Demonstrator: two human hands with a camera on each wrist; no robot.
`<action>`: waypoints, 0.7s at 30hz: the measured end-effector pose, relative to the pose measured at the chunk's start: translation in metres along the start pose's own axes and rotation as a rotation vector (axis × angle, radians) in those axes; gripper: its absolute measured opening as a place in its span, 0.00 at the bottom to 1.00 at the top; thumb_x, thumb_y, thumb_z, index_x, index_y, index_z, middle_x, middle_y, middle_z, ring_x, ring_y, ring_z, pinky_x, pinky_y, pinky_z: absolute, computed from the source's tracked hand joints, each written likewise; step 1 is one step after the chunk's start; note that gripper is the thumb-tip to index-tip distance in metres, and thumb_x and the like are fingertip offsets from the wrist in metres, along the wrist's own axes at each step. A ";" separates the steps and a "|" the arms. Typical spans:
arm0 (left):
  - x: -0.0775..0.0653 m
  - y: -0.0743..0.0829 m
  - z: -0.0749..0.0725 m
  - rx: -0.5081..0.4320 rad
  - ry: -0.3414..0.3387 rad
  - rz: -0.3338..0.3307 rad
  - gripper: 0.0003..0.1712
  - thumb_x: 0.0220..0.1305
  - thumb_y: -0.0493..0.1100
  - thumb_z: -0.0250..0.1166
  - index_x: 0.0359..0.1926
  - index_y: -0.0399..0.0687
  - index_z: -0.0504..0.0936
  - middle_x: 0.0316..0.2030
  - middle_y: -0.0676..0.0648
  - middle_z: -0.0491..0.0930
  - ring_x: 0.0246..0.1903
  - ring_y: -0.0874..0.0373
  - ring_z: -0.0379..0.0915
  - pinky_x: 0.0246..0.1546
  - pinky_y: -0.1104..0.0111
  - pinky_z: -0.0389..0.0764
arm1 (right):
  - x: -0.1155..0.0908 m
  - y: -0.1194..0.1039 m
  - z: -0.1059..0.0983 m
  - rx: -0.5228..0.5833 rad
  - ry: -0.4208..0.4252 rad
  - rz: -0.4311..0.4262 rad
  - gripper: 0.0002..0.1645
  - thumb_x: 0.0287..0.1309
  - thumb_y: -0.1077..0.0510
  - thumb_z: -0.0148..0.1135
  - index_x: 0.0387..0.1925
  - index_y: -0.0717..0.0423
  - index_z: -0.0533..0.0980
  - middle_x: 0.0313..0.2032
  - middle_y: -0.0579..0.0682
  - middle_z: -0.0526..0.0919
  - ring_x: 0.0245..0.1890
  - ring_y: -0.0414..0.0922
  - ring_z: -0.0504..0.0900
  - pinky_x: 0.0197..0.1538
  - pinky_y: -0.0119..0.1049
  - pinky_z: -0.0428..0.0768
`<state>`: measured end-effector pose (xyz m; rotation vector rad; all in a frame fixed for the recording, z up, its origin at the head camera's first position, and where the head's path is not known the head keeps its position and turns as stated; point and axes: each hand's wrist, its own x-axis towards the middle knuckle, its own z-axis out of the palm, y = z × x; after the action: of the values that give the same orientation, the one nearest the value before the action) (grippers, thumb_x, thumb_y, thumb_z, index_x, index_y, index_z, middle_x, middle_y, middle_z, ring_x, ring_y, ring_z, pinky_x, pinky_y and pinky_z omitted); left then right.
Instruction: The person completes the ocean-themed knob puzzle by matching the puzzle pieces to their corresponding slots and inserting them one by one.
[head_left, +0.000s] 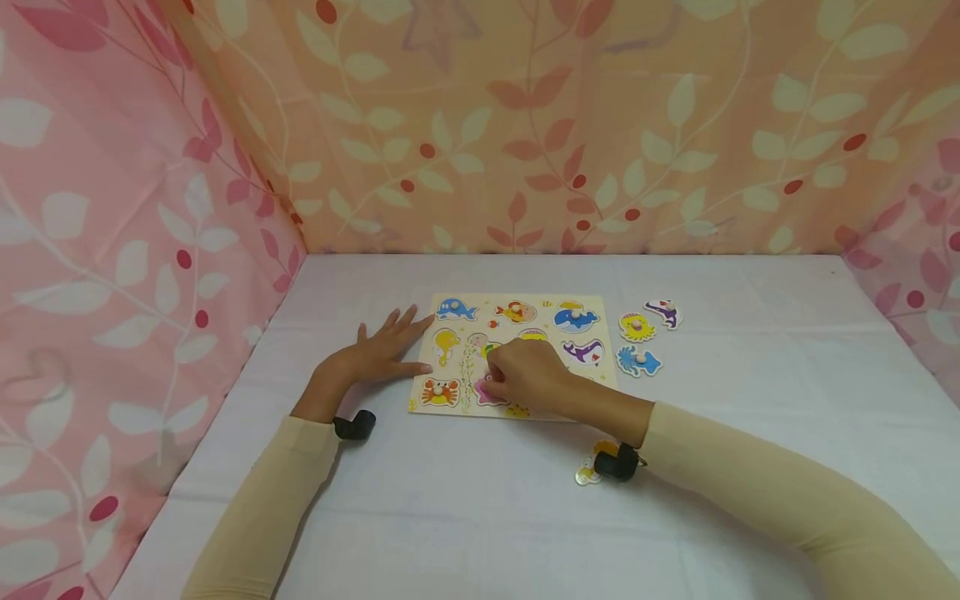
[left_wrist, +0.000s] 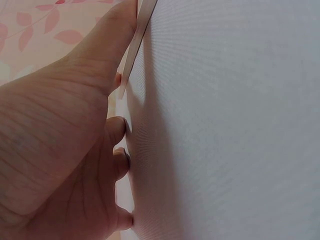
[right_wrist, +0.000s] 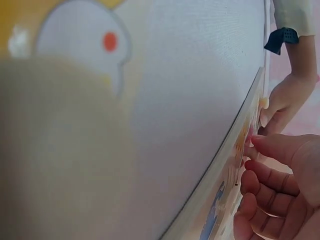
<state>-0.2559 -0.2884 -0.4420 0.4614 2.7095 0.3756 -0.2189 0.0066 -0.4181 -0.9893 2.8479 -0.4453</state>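
A wooden peg puzzle board [head_left: 551, 302] with sea-animal pictures lies flat on the white-covered table. My left hand [head_left: 382, 350] rests at the board's left side, fingers spread, thumb and a fingertip at its edge. In the left wrist view the thumb lies along the board's edge [left_wrist: 134, 52]. My right hand [head_left: 532, 375] is over the lower middle of the board, its thumb and bent index finger pinching a pink puzzle piece [head_left: 487, 393], mostly covered by the hand. The crab piece [head_left: 440, 392] sits in the lower left corner, between the two hands.
Right of the board lie a yellow octopus piece [head_left: 637, 327], a purple-and-white piece [head_left: 664, 313] and a blue piece [head_left: 638, 362]. A yellow-and-white piece [head_left: 587, 473] lies under my right wrist, partly hidden by the wrist camera [head_left: 617, 463]. Patterned curtains [head_left: 525, 125] stand behind and beside the table.
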 end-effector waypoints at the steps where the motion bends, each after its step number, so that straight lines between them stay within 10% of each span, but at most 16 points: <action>1: 0.000 0.000 0.000 0.003 0.000 -0.001 0.58 0.59 0.80 0.57 0.81 0.74 0.39 0.81 0.49 0.28 0.79 0.44 0.19 0.65 0.27 0.24 | 0.000 0.000 0.000 -0.006 -0.005 -0.001 0.18 0.61 0.40 0.71 0.24 0.44 0.76 0.17 0.39 0.74 0.22 0.39 0.73 0.27 0.31 0.68; 21: -0.003 0.007 -0.002 0.000 -0.001 -0.014 0.58 0.60 0.78 0.59 0.81 0.73 0.39 0.81 0.49 0.29 0.79 0.44 0.19 0.65 0.27 0.24 | -0.011 0.009 -0.027 0.001 -0.019 0.011 0.13 0.61 0.43 0.72 0.28 0.44 0.82 0.21 0.38 0.77 0.28 0.41 0.74 0.31 0.35 0.72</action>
<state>-0.2522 -0.2839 -0.4371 0.4417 2.7106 0.3716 -0.2203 0.0266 -0.3953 -0.9718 2.8348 -0.4333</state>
